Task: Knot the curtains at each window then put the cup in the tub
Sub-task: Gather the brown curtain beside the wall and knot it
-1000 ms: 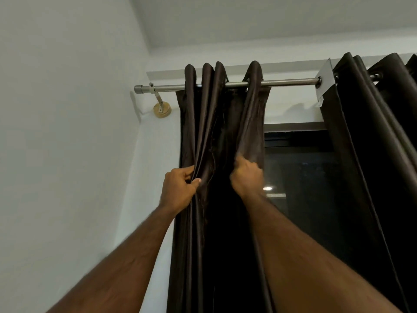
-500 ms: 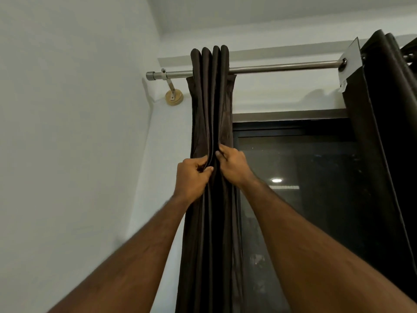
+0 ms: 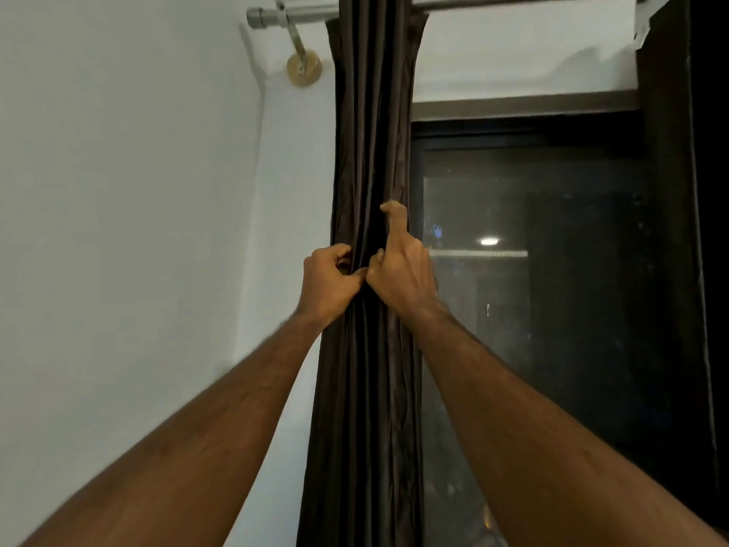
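Observation:
A dark brown curtain (image 3: 371,132) hangs from a metal rod (image 3: 303,13), gathered into a narrow bunch of folds at the window's left edge. My left hand (image 3: 329,284) grips the left side of the bunch, fingers curled into the folds. My right hand (image 3: 400,270) holds the right side next to it, thumb against the cloth and index finger raised along the folds. A second dark curtain (image 3: 686,230) hangs at the right edge. No cup or tub is in view.
A white wall (image 3: 126,230) stands close on the left, meeting the window wall in a corner. The rod's bracket (image 3: 303,69) is fixed beside the curtain. Dark window glass (image 3: 532,290) fills the space between the two curtains.
The curtain was spread over part of the window; my hands pushed its folds together to the left into a tight bunch. My view has dropped lower, and my right index finger has lifted.

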`<state>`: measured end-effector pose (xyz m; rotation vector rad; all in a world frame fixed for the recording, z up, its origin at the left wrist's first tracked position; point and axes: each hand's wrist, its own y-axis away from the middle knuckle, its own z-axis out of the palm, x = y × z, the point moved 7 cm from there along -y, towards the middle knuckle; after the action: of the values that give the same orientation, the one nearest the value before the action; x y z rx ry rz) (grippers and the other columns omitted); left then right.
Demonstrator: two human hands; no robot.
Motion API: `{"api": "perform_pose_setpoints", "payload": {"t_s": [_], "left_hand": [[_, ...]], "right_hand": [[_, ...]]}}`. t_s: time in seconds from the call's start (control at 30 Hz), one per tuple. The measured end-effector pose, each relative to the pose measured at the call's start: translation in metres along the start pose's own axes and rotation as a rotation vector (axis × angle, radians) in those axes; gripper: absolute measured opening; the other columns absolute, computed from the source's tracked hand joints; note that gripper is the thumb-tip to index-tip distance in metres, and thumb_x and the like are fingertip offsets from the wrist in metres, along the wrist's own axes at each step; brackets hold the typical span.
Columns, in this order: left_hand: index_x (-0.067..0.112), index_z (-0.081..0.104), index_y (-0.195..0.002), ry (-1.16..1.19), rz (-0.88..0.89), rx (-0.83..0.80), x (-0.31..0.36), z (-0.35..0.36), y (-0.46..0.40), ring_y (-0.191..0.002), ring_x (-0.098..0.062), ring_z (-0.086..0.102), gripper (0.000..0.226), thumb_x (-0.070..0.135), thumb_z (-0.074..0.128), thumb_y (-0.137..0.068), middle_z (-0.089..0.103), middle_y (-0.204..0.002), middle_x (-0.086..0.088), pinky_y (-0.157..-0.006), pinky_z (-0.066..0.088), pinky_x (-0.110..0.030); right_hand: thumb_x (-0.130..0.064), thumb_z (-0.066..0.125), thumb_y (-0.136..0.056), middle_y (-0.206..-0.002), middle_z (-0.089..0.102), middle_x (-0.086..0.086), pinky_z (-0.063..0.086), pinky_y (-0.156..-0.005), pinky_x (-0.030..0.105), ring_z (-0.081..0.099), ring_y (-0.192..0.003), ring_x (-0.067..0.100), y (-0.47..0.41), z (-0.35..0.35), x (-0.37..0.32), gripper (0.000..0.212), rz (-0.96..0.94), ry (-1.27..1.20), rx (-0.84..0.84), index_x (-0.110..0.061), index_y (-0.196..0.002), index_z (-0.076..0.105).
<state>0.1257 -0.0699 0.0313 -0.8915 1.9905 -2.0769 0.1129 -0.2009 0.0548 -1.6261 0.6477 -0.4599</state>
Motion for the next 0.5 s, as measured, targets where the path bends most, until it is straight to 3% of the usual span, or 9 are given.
{"api": "perform_pose_setpoints", "payload": {"t_s": [0.07,0.13,0.23,0.37,0.5], "left_hand": [[0.01,0.075,-0.104,0.003,-0.039,-0.007,-0.014,-0.002,0.026,-0.084,-0.008,0.072,0.021,0.018,0.079,-0.086,0.075,-0.09,0.003,-0.078,0.059,-0.023],[0.009,0.074,-0.106,0.059,-0.111,-0.002,-0.03,-0.003,0.057,-0.079,-0.006,0.069,0.018,0.022,0.072,-0.093,0.072,-0.084,0.005,-0.075,0.059,-0.025],[0.005,0.074,-0.108,0.134,-0.284,0.032,-0.061,-0.007,0.105,-0.082,-0.02,0.07,0.019,0.018,0.062,-0.099,0.073,-0.088,-0.004,-0.073,0.06,-0.038],[0.004,0.075,-0.109,0.075,-0.338,0.0,-0.079,-0.009,0.157,-0.088,-0.022,0.073,0.018,0.009,0.07,-0.093,0.076,-0.095,-0.008,-0.084,0.061,-0.043],[0.005,0.076,-0.107,0.021,-0.324,-0.021,-0.087,-0.014,0.203,-0.087,-0.013,0.074,0.019,0.003,0.073,-0.089,0.077,-0.094,-0.003,-0.085,0.062,-0.037]], "right_hand": [[0.003,0.047,-0.088,-0.077,0.055,0.004,0.052,-0.059,0.039,0.059,-0.068,0.026,0.023,0.007,0.005,0.05,-0.016,-0.017,-0.04,-0.02,-0.133,0.047],[-0.001,0.047,-0.091,-0.082,0.061,0.008,0.053,-0.066,0.046,0.059,-0.073,0.027,0.05,0.014,0.013,0.027,-0.012,-0.041,-0.04,-0.01,-0.114,0.058],[-0.016,0.051,-0.099,-0.078,0.061,0.002,0.05,-0.063,0.039,0.059,-0.07,0.019,0.097,0.025,0.026,0.011,0.089,-0.137,-0.006,-0.01,-0.101,0.059],[-0.042,0.062,-0.095,-0.096,0.063,-0.002,0.041,-0.067,0.016,0.059,-0.082,0.01,0.156,0.052,0.029,0.033,0.19,-0.197,-0.088,-0.017,-0.115,0.053],[-0.019,0.07,-0.09,-0.12,0.059,0.003,0.039,-0.084,0.003,0.052,-0.1,0.001,0.211,0.067,0.019,0.05,0.174,-0.256,-0.061,-0.019,-0.131,0.041]]}}
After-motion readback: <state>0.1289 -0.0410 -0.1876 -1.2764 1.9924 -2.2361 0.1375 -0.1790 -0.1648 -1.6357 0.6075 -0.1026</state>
